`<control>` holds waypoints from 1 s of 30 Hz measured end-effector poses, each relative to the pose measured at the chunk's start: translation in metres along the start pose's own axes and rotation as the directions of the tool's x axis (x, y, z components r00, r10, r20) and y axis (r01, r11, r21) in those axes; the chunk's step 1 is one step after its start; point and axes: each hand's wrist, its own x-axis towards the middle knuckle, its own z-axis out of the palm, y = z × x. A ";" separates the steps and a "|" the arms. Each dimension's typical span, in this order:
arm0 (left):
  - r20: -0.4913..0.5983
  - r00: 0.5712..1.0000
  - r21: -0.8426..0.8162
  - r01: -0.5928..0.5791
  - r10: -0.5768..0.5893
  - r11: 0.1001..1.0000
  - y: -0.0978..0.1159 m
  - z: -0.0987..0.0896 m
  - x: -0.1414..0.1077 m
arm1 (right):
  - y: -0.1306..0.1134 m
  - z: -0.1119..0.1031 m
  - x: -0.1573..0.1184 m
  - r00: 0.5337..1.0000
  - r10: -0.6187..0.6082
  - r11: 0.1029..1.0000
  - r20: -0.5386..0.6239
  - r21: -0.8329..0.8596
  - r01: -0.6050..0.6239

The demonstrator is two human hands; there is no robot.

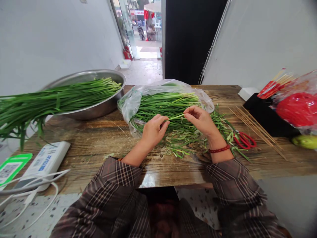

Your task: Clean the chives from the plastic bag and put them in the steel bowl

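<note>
Over loose trimmings [178, 149] on the wooden table [94, 148], the left hand [155, 130] and right hand [200, 120] pinch a green stalk [176, 117] between them, before the heap of greens [160, 101] on a plastic bag [129, 103], beside a metal bowl [95, 113].

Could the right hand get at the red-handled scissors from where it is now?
Probably yes: the red-handled scissors lie to the right of the right hand, handles uncovered, though loose green trimmings crowd the blade end. It would likely need to release the chive stalk first.
</note>
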 end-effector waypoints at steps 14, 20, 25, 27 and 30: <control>-0.129 0.992 -0.081 -0.028 0.017 0.996 -0.006 0.000 0.008 | 0.017 -0.022 0.007 0.965 -0.091 0.936 -0.248 -0.352 -0.002; -0.142 0.987 -0.105 0.060 -0.075 0.993 -0.005 -0.002 0.007 | 0.025 -0.005 0.002 0.990 -0.129 0.647 0.052 -0.752 0.124; -0.167 0.982 -0.122 0.064 -0.084 0.990 -0.009 -0.004 0.007 | 0.024 0.002 0.000 0.988 -0.138 0.630 0.075 -0.763 0.146; -0.211 0.976 -0.104 0.029 -0.051 0.994 -0.008 -0.006 0.008 | 0.019 0.005 0.000 0.977 -0.194 0.707 0.088 -0.678 0.202; -0.267 0.962 -0.024 -0.061 0.052 0.998 -0.002 -0.010 0.007 | 0.012 0.011 -0.002 0.948 -0.295 0.784 0.120 -0.537 0.311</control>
